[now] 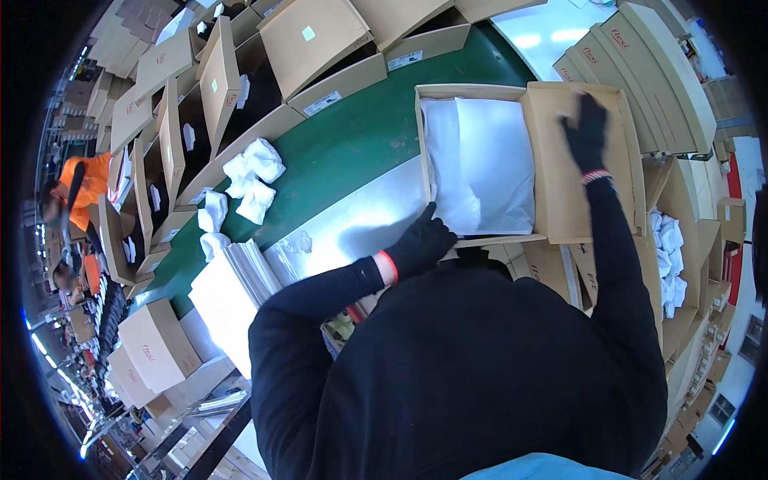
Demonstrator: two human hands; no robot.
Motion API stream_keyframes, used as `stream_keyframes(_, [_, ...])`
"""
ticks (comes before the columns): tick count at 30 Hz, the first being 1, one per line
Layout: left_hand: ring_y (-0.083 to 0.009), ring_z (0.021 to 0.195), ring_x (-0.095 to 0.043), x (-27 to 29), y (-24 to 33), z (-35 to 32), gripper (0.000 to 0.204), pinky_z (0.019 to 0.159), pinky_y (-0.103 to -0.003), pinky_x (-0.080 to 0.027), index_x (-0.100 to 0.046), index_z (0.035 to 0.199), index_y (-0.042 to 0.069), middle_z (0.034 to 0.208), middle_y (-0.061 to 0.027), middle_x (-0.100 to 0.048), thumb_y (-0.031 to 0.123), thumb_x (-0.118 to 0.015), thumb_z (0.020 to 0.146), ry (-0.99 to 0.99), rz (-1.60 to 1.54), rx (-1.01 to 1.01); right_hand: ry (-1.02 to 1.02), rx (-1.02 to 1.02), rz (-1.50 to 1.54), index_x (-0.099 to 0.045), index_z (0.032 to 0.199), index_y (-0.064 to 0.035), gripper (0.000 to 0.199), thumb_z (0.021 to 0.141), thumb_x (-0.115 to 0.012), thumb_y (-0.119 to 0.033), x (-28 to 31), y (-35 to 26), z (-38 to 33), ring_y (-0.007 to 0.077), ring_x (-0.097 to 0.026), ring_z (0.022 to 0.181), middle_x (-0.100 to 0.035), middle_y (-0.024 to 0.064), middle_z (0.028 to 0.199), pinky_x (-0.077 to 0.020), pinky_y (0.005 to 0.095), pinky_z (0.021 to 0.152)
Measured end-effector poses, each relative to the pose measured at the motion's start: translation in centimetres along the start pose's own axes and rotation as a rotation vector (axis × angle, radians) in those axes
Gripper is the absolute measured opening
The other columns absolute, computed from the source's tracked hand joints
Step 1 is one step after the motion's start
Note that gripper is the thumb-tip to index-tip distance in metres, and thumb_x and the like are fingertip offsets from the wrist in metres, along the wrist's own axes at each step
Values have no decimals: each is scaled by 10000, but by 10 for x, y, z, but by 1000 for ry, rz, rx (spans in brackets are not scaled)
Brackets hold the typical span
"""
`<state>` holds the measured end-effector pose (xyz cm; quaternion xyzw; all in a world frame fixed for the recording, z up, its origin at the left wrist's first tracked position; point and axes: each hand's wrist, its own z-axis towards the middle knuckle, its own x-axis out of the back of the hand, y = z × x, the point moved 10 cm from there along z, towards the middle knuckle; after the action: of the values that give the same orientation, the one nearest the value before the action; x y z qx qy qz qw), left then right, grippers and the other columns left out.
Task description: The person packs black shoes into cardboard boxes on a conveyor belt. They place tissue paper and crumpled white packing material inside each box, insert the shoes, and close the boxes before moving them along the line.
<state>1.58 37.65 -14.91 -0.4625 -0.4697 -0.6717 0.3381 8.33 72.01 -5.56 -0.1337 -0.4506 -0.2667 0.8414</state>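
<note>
R hand [588, 132], fingers apart, over lid [580, 212] R of cardboard box [472, 91]; L hand [424, 242] at box's near-L corner, can't tell if gripping.

Red lettering [619, 38] on stacked cartons [640, 88]; white printed labels [322, 103] on open boxes [352, 84].

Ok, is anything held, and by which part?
Cannot tell: left hand at near-left corner of the open box, blurred right hand over its lid.
</note>
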Motion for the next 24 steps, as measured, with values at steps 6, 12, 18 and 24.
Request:
stream_keyframes(6, [-241, 901, -603, 45, -15, 34, 429, 1067, -533, -272, -616, 1033, 110, 843, -60, -631, 427, -684, 752, -101, -57, -164, -343, -458, -252, -423, 1337, 39, 701, 807, -641, -366, 47, 233, -146, 371, -497, 1206, -509, 256, 1303, -382, 420, 1023])
stream_keyframes(12, [-285, 1041, -566, 36, -40, 37, 472, 1064, -554, -287, -625, 1071, 76, 982, -109, -630, 368, -722, 713, -269, -71, -182, -573, -510, 44, -483, 1287, 64, 569, 849, -607, -277, 84, 227, -128, 329, -541, 1171, -570, 243, 1236, -424, 396, 975])
stream_keyframes(18, [-257, 1157, -513, 137, -151, -14, 597, 1014, -449, -359, -514, 1289, 39, 1235, -133, -561, 516, -478, 932, 786, -980, 521, -932, -464, 1303, -437, 1366, -29, 573, 887, -623, -281, 156, -79, -32, 160, -481, 1208, -507, 72, 1334, -392, 322, 988])
stream_keyframes(24, [-258, 1244, -418, 14, -132, -31, 858, 897, -447, -474, -85, 1495, 71, 1452, -145, -297, 455, -575, 905, 605, -1456, 929, -877, 119, 616, -405, 1393, -120, 643, 871, -632, -419, 16, -187, -142, 293, -241, 1409, -302, 150, 1498, -204, 467, 1124])
